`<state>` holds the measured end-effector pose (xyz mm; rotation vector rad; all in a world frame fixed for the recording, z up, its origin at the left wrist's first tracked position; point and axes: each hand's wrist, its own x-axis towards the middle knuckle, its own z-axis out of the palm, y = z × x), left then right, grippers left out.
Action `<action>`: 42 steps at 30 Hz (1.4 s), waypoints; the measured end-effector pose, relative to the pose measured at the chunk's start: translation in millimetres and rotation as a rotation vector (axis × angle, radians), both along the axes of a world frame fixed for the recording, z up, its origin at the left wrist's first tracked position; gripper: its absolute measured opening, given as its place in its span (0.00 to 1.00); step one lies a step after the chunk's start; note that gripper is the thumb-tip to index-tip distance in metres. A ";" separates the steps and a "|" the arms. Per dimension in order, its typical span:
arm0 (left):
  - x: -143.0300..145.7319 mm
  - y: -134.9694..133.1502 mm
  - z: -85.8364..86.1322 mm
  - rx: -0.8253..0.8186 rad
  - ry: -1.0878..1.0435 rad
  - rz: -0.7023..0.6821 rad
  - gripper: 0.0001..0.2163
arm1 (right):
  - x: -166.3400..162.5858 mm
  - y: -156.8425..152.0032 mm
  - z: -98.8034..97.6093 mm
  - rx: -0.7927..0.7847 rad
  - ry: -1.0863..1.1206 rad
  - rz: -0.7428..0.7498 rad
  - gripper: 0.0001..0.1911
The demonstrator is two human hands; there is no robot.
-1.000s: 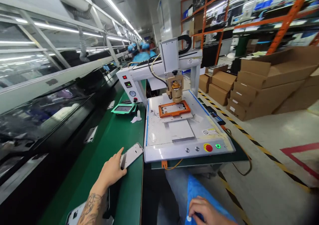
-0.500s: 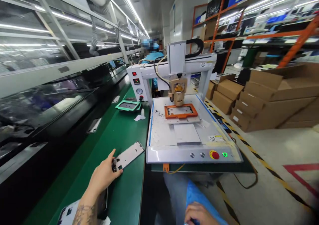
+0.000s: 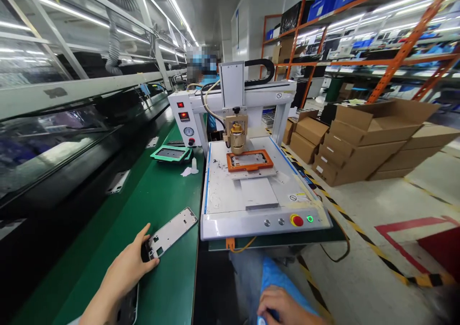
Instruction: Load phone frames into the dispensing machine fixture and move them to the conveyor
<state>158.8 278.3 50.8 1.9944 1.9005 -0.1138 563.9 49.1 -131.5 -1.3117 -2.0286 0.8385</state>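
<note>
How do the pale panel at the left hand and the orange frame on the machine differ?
The pale panel is a thin plate with small cut-outs; the orange frame is a thicker rim around a flat part. The left hand holds the pale panel's near end; no hand touches the orange frame. The pale panel is over the green bench, the orange frame on the machine. Both are roughly rectangular.

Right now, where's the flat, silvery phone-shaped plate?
In the head view, the flat, silvery phone-shaped plate is left of centre over the green tabletop, its near end in the left hand, left of the white metal machine.
</note>
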 end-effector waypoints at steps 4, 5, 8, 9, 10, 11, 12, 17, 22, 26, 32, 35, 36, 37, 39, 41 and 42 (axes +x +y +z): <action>-0.9 -0.6 -2.7 0.012 0.018 -0.012 0.44 | 18.2 10.3 32.7 0.280 0.084 0.049 0.12; -0.7 -1.0 -2.8 0.020 0.028 -0.012 0.43 | 24.0 15.1 44.3 0.350 0.090 0.058 0.12; 1.1 -2.3 -1.0 0.022 0.041 -0.011 0.43 | 42.4 35.0 81.9 0.486 0.048 0.013 0.13; 1.9 -2.7 -0.1 0.015 0.039 -0.011 0.43 | 48.3 42.7 93.6 0.515 0.029 -0.011 0.14; 2.5 -3.1 0.7 0.009 0.036 -0.015 0.43 | 54.1 50.4 104.0 0.548 0.018 -0.030 0.14; 3.0 -3.3 1.5 0.004 0.034 -0.017 0.43 | 59.6 57.8 112.9 0.584 0.012 -0.041 0.15; 3.3 -3.6 2.1 0.000 0.037 -0.016 0.42 | 64.7 64.7 120.1 0.612 0.006 -0.046 0.15; 5.0 -4.6 4.2 -0.005 0.071 -0.017 0.43 | 84.5 89.2 139.2 0.676 -0.065 -0.077 0.14; 3.2 -3.6 2.1 0.003 0.045 -0.025 0.44 | 103.9 115.2 159.2 0.724 -0.112 -0.267 0.08; -3.3 -1.2 -2.8 0.016 0.038 -0.030 0.43 | 120.1 157.0 181.0 0.700 -0.197 -0.563 0.05; -3.9 2.3 -5.3 0.002 0.068 -0.039 0.43 | 128.3 244.8 200.0 0.594 -0.391 -0.655 0.12; -4.3 2.7 -7.9 0.013 0.066 -0.040 0.43 | 129.9 266.8 204.6 0.543 -0.475 -0.615 0.18; -4.8 2.7 -9.0 0.014 0.063 -0.042 0.43 | 130.7 267.4 205.8 0.531 -0.505 -0.581 0.20; -5.3 2.6 -10.3 0.016 0.061 -0.044 0.44 | 131.4 264.8 206.6 0.523 -0.536 -0.538 0.22; -5.8 2.1 -12.5 0.034 0.053 -0.044 0.45 | 131.9 252.5 206.8 0.519 -0.597 -0.439 0.24; -5.5 1.5 -14.0 0.061 0.040 -0.043 0.46 | 130.2 236.0 205.1 0.531 -0.650 -0.349 0.24; -5.1 1.1 -14.4 0.072 0.035 -0.039 0.46 | 128.6 228.5 203.8 0.540 -0.670 -0.313 0.24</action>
